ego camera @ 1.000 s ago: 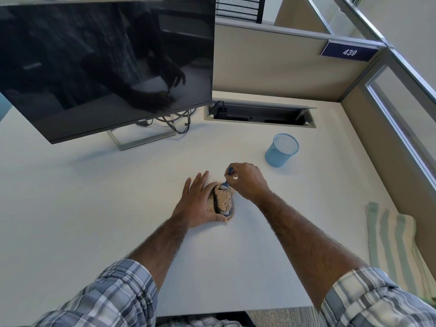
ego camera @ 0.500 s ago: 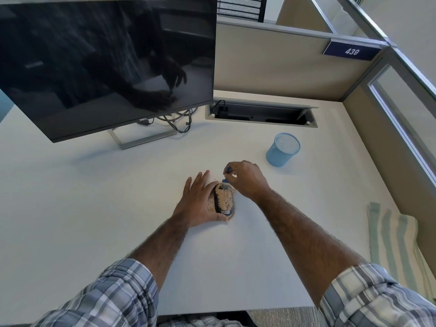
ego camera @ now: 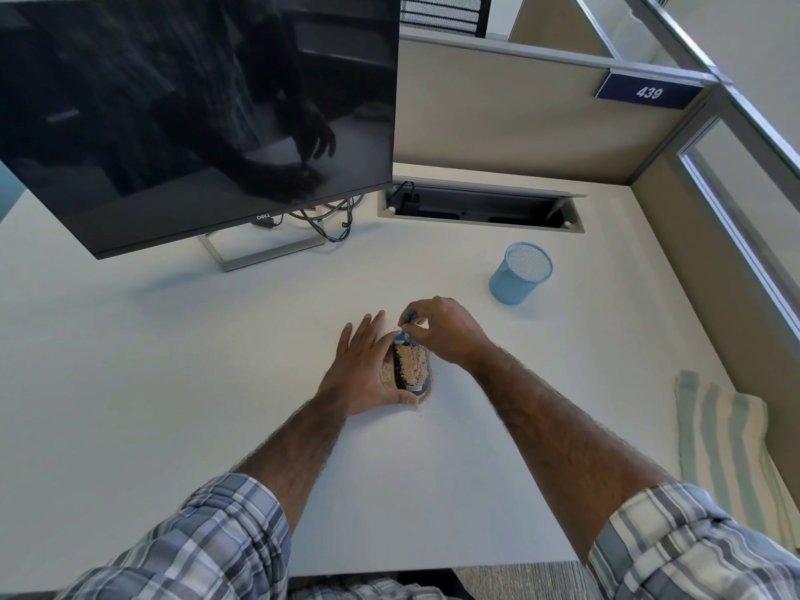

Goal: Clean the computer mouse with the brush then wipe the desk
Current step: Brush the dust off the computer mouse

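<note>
Now | left hand (ego camera: 361,370) grips crumb-covered mouse (ego camera: 411,368) | right hand (ego camera: 446,331) pinches brush (ego camera: 407,317) | blue mesh cup (ego camera: 517,279) upright

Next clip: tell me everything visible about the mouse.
The mouse is dark, seemingly plastic, its top caked in tan crumbs, with a small pale label at the near end. It lies flat on the white desk. The left hand holds its left side, thumb round the near end; the right hand pinches a blue brush at its far end.

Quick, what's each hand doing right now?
Left hand: holds the mouse, thumb round its near end.
Right hand: pinches the brush at the mouse's far end.
</note>
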`<control>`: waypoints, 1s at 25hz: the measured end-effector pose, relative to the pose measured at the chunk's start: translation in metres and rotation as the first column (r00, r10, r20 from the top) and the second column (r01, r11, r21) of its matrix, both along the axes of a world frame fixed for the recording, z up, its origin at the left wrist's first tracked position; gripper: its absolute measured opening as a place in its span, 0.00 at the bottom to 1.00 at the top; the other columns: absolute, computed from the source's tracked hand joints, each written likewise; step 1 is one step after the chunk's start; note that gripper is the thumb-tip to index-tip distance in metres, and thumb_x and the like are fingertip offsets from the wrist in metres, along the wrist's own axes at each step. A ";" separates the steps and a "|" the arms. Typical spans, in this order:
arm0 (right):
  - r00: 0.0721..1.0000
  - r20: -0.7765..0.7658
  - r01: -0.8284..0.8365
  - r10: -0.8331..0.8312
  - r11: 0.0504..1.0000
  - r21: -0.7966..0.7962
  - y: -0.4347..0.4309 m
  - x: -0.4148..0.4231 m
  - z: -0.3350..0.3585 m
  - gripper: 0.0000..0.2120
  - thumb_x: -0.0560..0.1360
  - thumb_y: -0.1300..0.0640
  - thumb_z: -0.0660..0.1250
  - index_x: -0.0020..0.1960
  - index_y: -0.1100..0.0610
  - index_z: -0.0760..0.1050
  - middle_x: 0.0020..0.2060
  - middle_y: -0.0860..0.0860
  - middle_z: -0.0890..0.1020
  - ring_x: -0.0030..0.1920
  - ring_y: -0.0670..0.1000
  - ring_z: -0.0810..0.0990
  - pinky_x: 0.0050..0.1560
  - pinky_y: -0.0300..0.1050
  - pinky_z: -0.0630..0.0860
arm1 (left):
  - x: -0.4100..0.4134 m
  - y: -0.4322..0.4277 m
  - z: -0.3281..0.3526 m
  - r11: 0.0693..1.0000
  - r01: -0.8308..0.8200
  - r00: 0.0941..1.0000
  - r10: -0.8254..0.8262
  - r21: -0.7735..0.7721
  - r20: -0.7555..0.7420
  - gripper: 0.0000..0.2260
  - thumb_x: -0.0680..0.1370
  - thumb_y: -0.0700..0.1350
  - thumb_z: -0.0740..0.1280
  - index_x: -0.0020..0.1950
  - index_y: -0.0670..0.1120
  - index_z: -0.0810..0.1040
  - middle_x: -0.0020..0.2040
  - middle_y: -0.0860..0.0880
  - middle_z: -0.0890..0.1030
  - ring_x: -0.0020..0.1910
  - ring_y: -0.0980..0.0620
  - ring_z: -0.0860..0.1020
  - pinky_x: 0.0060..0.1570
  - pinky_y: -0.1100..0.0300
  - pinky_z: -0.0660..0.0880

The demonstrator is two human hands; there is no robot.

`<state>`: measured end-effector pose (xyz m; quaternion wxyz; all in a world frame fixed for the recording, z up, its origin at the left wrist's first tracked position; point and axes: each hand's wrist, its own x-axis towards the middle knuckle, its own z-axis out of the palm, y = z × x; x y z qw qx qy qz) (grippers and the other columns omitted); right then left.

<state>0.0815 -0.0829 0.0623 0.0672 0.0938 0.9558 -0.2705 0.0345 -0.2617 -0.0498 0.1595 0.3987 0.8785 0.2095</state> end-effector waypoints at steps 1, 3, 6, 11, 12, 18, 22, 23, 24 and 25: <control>1.000 0.003 -0.006 0.006 1.000 0.028 0.000 0.000 0.001 0.07 0.78 0.55 0.68 0.54 0.53 0.82 0.49 0.48 0.86 0.48 0.48 0.80 0.52 0.49 0.79 | 0.000 0.000 0.000 1.000 -0.003 1.000 0.003 0.003 0.003 0.55 0.63 0.81 0.66 0.82 0.54 0.54 0.84 0.50 0.40 0.82 0.51 0.34 0.80 0.44 0.36; 1.000 -0.019 0.005 -0.004 0.998 0.068 0.001 -0.001 0.001 0.07 0.78 0.55 0.68 0.54 0.53 0.82 0.48 0.48 0.86 0.48 0.48 0.80 0.52 0.49 0.77 | 0.000 0.000 0.000 1.000 -0.006 1.000 0.006 0.005 0.007 0.55 0.63 0.81 0.66 0.82 0.54 0.55 0.84 0.50 0.40 0.82 0.52 0.34 0.80 0.43 0.37; 0.999 -0.007 -0.049 0.049 0.998 0.040 0.000 -0.002 0.004 0.08 0.78 0.55 0.68 0.54 0.53 0.83 0.49 0.48 0.86 0.49 0.47 0.78 0.50 0.46 0.75 | 0.000 0.000 0.000 1.000 0.000 1.000 0.000 -0.002 0.004 0.56 0.63 0.81 0.65 0.82 0.53 0.54 0.84 0.50 0.39 0.81 0.52 0.34 0.80 0.43 0.37; 1.000 -0.006 -0.019 0.020 0.998 0.058 0.002 -0.004 0.004 0.08 0.79 0.55 0.67 0.55 0.53 0.83 0.49 0.48 0.85 0.49 0.48 0.78 0.50 0.48 0.77 | 0.000 0.000 0.002 1.000 -0.005 1.000 0.005 0.011 0.020 0.55 0.62 0.80 0.67 0.81 0.54 0.55 0.84 0.50 0.40 0.82 0.52 0.34 0.80 0.44 0.36; 1.000 0.002 -0.026 0.026 0.999 0.040 0.003 -0.004 0.003 0.08 0.79 0.55 0.67 0.55 0.52 0.83 0.49 0.48 0.85 0.49 0.48 0.78 0.50 0.47 0.77 | 0.000 0.000 0.002 1.000 -0.003 1.000 0.003 0.009 0.015 0.55 0.62 0.80 0.66 0.81 0.54 0.55 0.84 0.50 0.40 0.82 0.52 0.34 0.80 0.44 0.37; 0.999 0.015 0.035 -0.035 0.999 -0.003 0.007 -0.002 -0.002 0.08 0.78 0.57 0.68 0.54 0.52 0.84 0.49 0.47 0.86 0.50 0.47 0.81 0.51 0.48 0.81 | 0.000 -0.001 0.001 1.000 -0.005 1.000 0.005 0.008 0.004 0.55 0.63 0.80 0.67 0.82 0.54 0.55 0.84 0.50 0.40 0.82 0.51 0.35 0.80 0.44 0.37; 0.997 0.040 0.069 -0.068 0.997 -0.020 0.009 0.000 -0.004 0.08 0.77 0.58 0.68 0.53 0.52 0.84 0.49 0.47 0.86 0.48 0.48 0.82 0.50 0.49 0.82 | 0.000 0.000 0.001 1.000 0.000 1.000 0.000 -0.001 -0.004 0.55 0.62 0.80 0.67 0.81 0.54 0.55 0.84 0.49 0.40 0.82 0.50 0.36 0.80 0.44 0.37; 0.995 0.030 0.094 -0.093 0.995 -0.015 0.010 0.000 -0.004 0.09 0.77 0.59 0.67 0.53 0.52 0.84 0.49 0.48 0.86 0.48 0.48 0.82 0.50 0.49 0.82 | 0.000 0.000 0.001 1.000 0.000 1.000 0.000 -0.002 -0.003 0.54 0.63 0.80 0.67 0.81 0.54 0.55 0.84 0.49 0.40 0.82 0.50 0.36 0.80 0.44 0.37; 0.994 0.023 0.109 -0.108 0.994 -0.025 0.010 0.000 -0.005 0.09 0.77 0.59 0.67 0.53 0.52 0.84 0.49 0.48 0.86 0.48 0.48 0.82 0.49 0.48 0.82 | 0.000 0.000 0.001 1.000 -0.001 1.000 0.001 -0.004 -0.003 0.54 0.63 0.80 0.67 0.81 0.54 0.56 0.84 0.48 0.40 0.82 0.50 0.36 0.80 0.44 0.37; 0.993 0.024 0.115 -0.114 0.992 -0.047 0.010 0.000 -0.005 0.09 0.77 0.60 0.67 0.53 0.53 0.84 0.49 0.49 0.86 0.47 0.48 0.83 0.49 0.47 0.82 | -0.001 0.000 0.001 1.000 -0.002 1.000 0.002 -0.007 -0.006 0.54 0.63 0.80 0.67 0.81 0.54 0.55 0.84 0.48 0.40 0.82 0.50 0.36 0.80 0.44 0.37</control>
